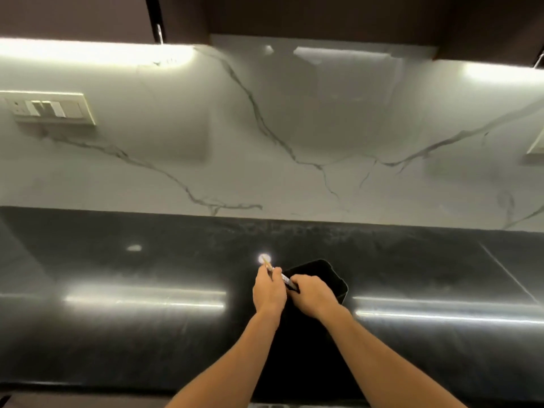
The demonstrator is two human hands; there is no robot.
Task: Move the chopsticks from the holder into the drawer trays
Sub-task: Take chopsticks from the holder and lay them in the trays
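A black holder (326, 275) stands on the dark countertop (117, 334), its inside too dark to read. Over its left rim both hands hold a pair of chopsticks (284, 277) with a light wooden tip and a patterned, dark end. My left hand (269, 293) grips them near the light tip, which pokes out up and left. My right hand (312, 295) pinches their dark end just above the holder. The drawer trays are hidden; only a sliver of something pale shows at the bottom edge.
A marble backsplash (294, 142) rises behind the counter, with a switch plate (53, 108) at the left. Dark upper cabinets (323, 16) hang overhead. The counter's front edge runs along the bottom of the view.
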